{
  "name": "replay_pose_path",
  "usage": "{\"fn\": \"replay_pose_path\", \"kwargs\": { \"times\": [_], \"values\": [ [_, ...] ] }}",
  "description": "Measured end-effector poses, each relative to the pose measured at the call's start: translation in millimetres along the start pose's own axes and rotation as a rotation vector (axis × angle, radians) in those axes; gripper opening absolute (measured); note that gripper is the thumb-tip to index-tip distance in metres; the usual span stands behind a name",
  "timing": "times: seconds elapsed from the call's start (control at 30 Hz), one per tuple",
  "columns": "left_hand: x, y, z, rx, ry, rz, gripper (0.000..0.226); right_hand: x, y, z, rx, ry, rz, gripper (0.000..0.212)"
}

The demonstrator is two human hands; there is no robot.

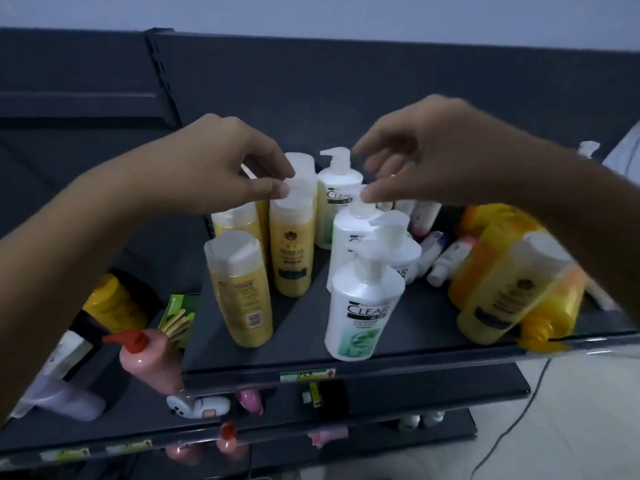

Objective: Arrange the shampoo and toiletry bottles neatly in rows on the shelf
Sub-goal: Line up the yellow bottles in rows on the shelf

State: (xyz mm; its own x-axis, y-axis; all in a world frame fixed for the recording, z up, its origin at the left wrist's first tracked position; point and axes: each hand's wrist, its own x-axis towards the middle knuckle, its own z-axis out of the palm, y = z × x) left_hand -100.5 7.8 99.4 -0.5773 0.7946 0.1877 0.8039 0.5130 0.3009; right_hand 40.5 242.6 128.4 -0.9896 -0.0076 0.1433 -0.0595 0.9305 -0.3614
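Observation:
On the dark shelf (426, 327) stand yellow bottles with white caps and white pump bottles with green labels. My left hand (214, 164) pinches the white cap of a yellow bottle (292, 251) in the second row. My right hand (446, 150) is closed on the pump head of a white pump bottle (349, 237) in the middle. Another yellow bottle (242, 292) stands front left. A white pump bottle (362, 306) stands at the front edge, and a third one (336, 192) stands at the back between my hands.
A heap of tilted yellow bottles (502, 289) fills the shelf's right end, with small white tubes (440, 258) lying behind it. Lower shelves at left hold a pink pump bottle (149, 358) and a yellow bottle (114, 303). A cable (512, 427) runs across the floor.

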Motion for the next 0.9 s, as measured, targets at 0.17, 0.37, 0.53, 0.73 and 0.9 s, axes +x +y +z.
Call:
{"fn": "replay_pose_path", "kwargs": {
  "times": [0.17, 0.37, 0.53, 0.73, 0.9],
  "values": [
    [29.8, 37.7, 17.9, 0.007, -0.021, 0.082, 0.026, -55.3, 64.4, -59.2, -0.271, -0.034, 0.208, 0.048],
    [58.0, 66.9, 38.8, 0.038, -0.073, 0.092, 0.025, -100.5, 126.9, -57.4, -0.425, -0.132, 0.306, 0.058],
    [55.9, 70.6, 45.3, 0.057, -0.098, 0.040, 0.024, -106.3, 157.9, -32.8, -0.446, -0.218, 0.314, 0.053],
    [36.9, 66.4, 48.2, 0.052, -0.089, -0.045, 0.021, -112.6, 164.0, -15.4, -0.517, -0.124, 0.358, 0.056],
    [22.2, 61.5, 45.4, 0.031, -0.071, -0.077, 0.015, -120.3, 155.5, -2.1, -0.354, 0.039, 0.449, 0.052]
  ]
}}
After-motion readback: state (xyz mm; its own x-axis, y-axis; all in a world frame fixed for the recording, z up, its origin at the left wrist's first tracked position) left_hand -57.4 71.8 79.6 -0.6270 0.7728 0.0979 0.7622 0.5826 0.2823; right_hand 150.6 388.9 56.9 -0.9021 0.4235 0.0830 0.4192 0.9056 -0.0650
